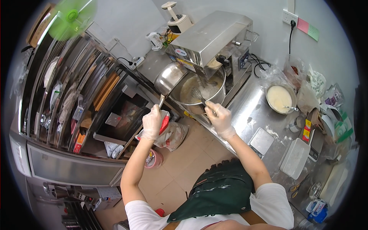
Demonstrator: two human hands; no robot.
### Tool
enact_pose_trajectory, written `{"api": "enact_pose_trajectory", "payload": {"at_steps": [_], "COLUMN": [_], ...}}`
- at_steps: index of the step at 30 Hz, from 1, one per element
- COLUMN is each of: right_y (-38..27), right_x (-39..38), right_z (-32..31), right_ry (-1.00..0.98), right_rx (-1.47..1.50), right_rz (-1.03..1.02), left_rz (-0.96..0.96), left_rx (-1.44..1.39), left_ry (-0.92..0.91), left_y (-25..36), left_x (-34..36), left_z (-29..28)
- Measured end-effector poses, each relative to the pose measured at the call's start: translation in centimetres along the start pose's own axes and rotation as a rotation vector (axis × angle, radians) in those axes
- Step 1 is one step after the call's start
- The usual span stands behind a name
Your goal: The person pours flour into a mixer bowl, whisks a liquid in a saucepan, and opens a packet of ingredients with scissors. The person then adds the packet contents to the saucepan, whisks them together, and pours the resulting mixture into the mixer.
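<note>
My gloved left hand (152,123) is closed round the handle of a steel saucepan (170,78). The pan is tipped sideways at the left rim of a large steel mixing bowl (193,109); its inside is only partly visible. A wire whisk (197,94) is gripped in my gloved right hand (220,120), with its wires down inside the bowl. Pale, wet-looking mixture (208,90) lies in the bowl around the whisk. Above it stands the steel stand mixer (211,36), whose head overhangs the bowl's far side.
On the steel counter (245,115) to the right are a bowl of creamy liquid (281,98), a scale (262,141), a shallow tray (295,158), scissors (295,188) and plastic bags. A tray rack (73,92) fills the left; a sack (172,136) and pink bin (154,158) stand on the floor.
</note>
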State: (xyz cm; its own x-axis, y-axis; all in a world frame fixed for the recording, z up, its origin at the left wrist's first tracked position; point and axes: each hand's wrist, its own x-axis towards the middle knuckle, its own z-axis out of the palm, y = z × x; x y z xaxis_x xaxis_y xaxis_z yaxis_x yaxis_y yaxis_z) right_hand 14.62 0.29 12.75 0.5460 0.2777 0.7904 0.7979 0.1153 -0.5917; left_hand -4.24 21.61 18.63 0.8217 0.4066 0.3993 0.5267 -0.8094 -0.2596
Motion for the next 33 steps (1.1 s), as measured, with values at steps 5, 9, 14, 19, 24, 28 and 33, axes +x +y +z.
{"api": "enact_pose_trajectory", "payload": {"at_steps": [5, 9, 14, 19, 24, 28, 33], "right_y": [1.0, 0.4, 0.9, 0.9, 1.6, 1.5, 1.2], "right_x": [3.7, 7.0, 7.2, 7.4, 7.0, 7.0, 5.1], "right_z": [6.2, 9.8, 9.9, 9.5, 7.8, 7.9, 6.1], "right_ry": [0.124, 0.168, 0.039, 0.142, 0.008, 0.096, 0.002], "right_rx": [0.478, 0.742, 0.711, 0.808, 0.617, 0.709, 0.533], "right_rz": [0.510, 0.903, 1.155, 1.028, 1.073, 0.990, 0.986], "left_rz": [-0.040, -0.059, -0.063, -0.066, -0.037, -0.051, -0.049], "left_rx": [-0.055, -0.164, -0.115, -0.128, -0.105, -0.117, -0.111], "left_ry": [-0.149, -0.144, -0.211, -0.170, 0.001, 0.001, 0.053], "left_y": [-1.0, -1.6, -1.3, -0.9, -1.1, -0.3, -0.3], "left_x": [0.8, 0.9, 1.2, 0.8, 0.1, 0.1, 0.0], "left_z": [-0.3, -0.1, -1.0, -0.3, 1.5, 1.7, 2.3]}}
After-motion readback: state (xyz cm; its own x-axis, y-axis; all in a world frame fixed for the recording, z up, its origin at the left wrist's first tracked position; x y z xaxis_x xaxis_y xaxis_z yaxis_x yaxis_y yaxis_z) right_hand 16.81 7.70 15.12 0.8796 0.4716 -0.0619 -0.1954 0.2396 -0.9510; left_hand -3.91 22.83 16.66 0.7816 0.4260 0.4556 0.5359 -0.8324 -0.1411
